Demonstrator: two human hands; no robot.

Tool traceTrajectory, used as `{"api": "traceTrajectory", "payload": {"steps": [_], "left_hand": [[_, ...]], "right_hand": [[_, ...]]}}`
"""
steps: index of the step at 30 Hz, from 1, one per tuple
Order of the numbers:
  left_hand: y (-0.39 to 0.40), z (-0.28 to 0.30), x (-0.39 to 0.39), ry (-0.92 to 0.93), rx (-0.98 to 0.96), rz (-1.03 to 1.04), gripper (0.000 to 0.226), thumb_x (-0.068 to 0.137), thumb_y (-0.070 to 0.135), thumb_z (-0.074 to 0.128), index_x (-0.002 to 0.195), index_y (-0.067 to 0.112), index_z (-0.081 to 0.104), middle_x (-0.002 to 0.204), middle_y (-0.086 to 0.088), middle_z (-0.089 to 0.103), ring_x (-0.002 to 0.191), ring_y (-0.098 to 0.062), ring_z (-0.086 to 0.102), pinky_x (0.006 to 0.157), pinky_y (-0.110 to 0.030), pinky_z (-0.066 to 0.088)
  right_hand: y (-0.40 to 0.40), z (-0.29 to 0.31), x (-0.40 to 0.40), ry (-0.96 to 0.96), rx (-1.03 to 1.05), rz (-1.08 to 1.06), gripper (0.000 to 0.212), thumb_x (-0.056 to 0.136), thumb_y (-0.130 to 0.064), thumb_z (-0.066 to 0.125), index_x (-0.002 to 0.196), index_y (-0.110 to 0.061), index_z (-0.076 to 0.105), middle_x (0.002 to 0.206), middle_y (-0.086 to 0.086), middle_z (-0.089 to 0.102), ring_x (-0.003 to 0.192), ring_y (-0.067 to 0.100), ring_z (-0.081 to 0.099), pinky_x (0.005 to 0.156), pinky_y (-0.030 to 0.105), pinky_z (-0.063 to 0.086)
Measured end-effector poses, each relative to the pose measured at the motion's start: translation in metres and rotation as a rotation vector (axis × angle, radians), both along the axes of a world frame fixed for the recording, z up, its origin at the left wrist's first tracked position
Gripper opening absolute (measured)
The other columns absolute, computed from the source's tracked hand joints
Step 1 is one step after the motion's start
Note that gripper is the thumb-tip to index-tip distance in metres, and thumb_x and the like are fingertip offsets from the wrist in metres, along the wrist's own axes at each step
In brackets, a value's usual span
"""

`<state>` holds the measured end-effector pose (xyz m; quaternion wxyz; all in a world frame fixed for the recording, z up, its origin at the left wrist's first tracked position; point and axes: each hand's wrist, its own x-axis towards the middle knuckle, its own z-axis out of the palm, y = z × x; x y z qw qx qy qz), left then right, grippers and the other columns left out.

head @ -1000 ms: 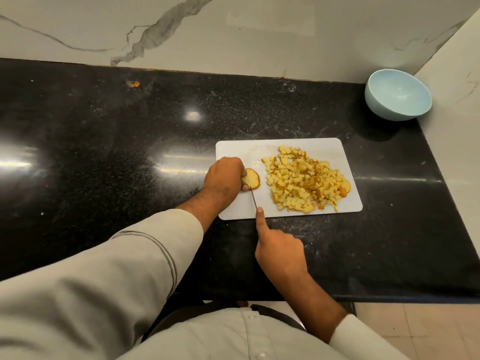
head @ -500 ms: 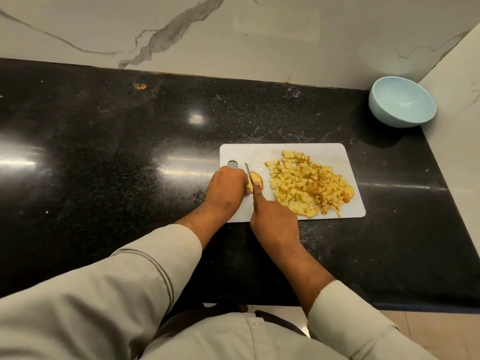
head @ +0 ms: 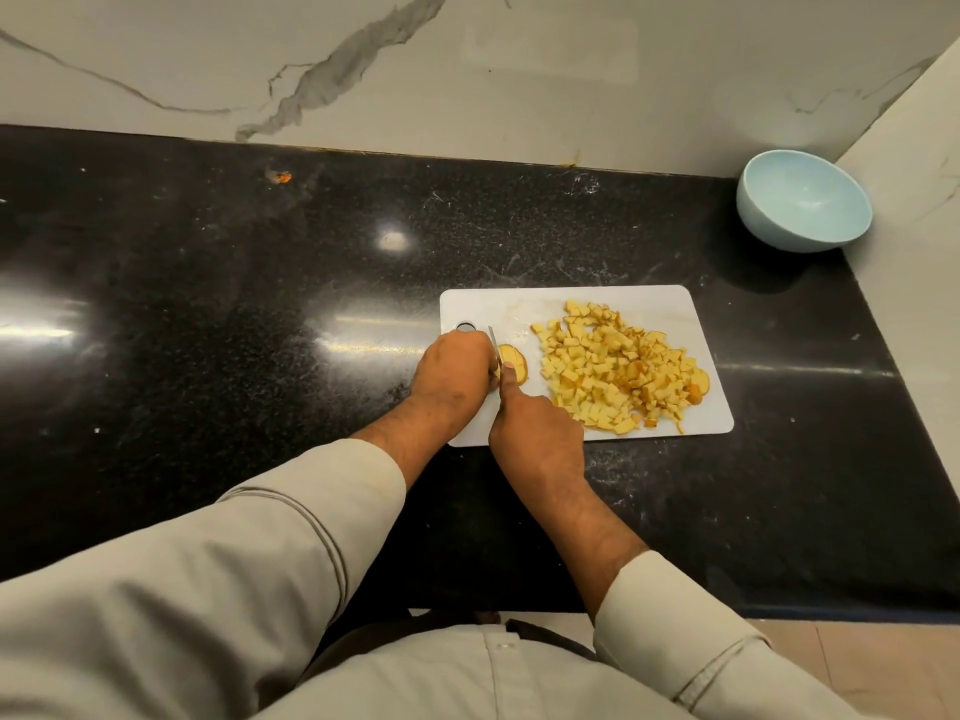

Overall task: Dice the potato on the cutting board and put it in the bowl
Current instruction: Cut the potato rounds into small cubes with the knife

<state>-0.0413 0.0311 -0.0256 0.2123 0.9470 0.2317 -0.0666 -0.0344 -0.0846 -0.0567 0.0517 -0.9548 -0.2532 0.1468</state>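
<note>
A white cutting board (head: 644,304) lies on the black counter. A heap of yellow potato dice (head: 618,368) covers its right half. At its left end sits the last potato piece (head: 515,360), a rounded end slice. My left hand (head: 453,374) holds that piece from the left with curled fingers. My right hand (head: 535,433) grips the knife (head: 493,343), index finger stretched along the blade's back. The blade stands on edge between my left hand and the slice. The knife handle is hidden in my fist. The light blue bowl (head: 802,200) stands empty at the far right corner.
The black stone counter (head: 260,330) stretches wide to the left of the board. A small orange scrap (head: 282,176) lies near the back wall. A marble wall runs along the back and a side wall closes the right, beside the bowl. The counter's front edge is near my body.
My right hand pushed the knife forward from the board's near edge up beside my left hand, so the blade now reaches past the potato piece. My left hand kept its hold.
</note>
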Motion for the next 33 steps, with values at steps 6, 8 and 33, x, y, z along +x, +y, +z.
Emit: {"api": "traceTrajectory", "payload": {"steps": [6, 8, 33], "left_hand": [[-0.002, -0.002, 0.004, -0.007, 0.143, -0.077, 0.015, 0.084, 0.006, 0.055, 0.090, 0.007, 0.069, 0.094, -0.013, 0.062, 0.081, -0.030, 0.062, 0.068, -0.035, 0.050], [-0.004, -0.002, 0.004, 0.004, 0.210, -0.117, 0.013, 0.083, 0.005, 0.056, 0.088, 0.007, 0.068, 0.093, -0.014, 0.062, 0.080, -0.030, 0.062, 0.065, -0.034, 0.047], [0.056, 0.007, 0.055, 0.226, 0.321, -1.065, 0.062, 0.086, 0.022, 0.067, 0.140, 0.034, 0.041, 0.141, 0.006, 0.040, 0.118, -0.019, 0.046, 0.078, -0.026, 0.035]], "right_hand": [[-0.001, -0.003, 0.002, -0.010, -0.021, 0.042, 0.065, 0.095, -0.019, 0.032, 0.153, -0.030, 0.005, 0.061, -0.003, 0.033, 0.048, 0.014, 0.029, 0.045, 0.029, 0.015], [-0.004, -0.001, 0.001, -0.001, -0.039, 0.068, 0.067, 0.094, -0.018, 0.032, 0.154, -0.029, 0.004, 0.062, -0.003, 0.031, 0.049, 0.014, 0.028, 0.045, 0.028, 0.016], [-0.078, 0.002, -0.040, -0.038, 0.050, -0.036, 0.065, 0.102, -0.031, 0.033, 0.151, -0.036, -0.010, 0.065, -0.006, 0.046, 0.058, 0.015, 0.052, 0.056, 0.032, 0.046]]}}
